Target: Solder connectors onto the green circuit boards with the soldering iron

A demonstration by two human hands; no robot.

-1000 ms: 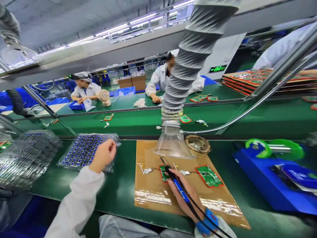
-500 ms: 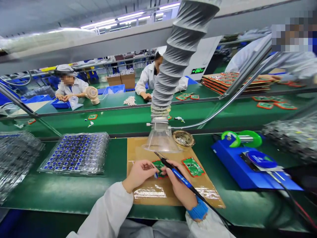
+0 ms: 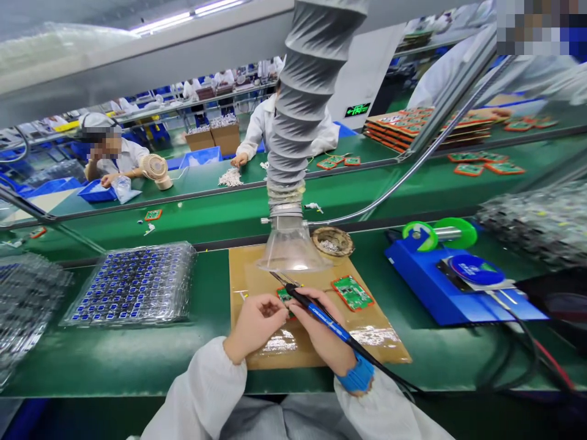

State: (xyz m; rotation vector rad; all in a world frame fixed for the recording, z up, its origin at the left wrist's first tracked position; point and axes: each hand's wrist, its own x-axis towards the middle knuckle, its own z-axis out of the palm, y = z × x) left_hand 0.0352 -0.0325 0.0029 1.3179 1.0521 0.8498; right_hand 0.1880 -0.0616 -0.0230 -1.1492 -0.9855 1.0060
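Bench (image 3: 128,360): green top; forearms cross its near edge, so sleeves and tool lead should be kept off the work.
Brown sheet (image 3: 250,275): runs from near the bench's far edge toward the near edge; advisable to keep the work flat on it.
Clear funnel (image 3: 293,247): hangs above the sheet's far edge; work is best kept close under its mouth.
Right hand (image 3: 323,333): closed around the tool, pen fashion; a light, steady grip is advised.
Left hand (image 3: 257,324): fingers curled beside the board (whether they clamp anything cannot be told); fingertips should stay clear of the prongs.
Pronged tool (image 3: 328,321): tips point toward the sheet's far edge; contact unconfirmed.
Circuit board (image 3: 283,294): mid-sheet, partly hidden by both hands, left of a second board (image 3: 352,293) near the sheet's right edge; should be steadied before any contact.
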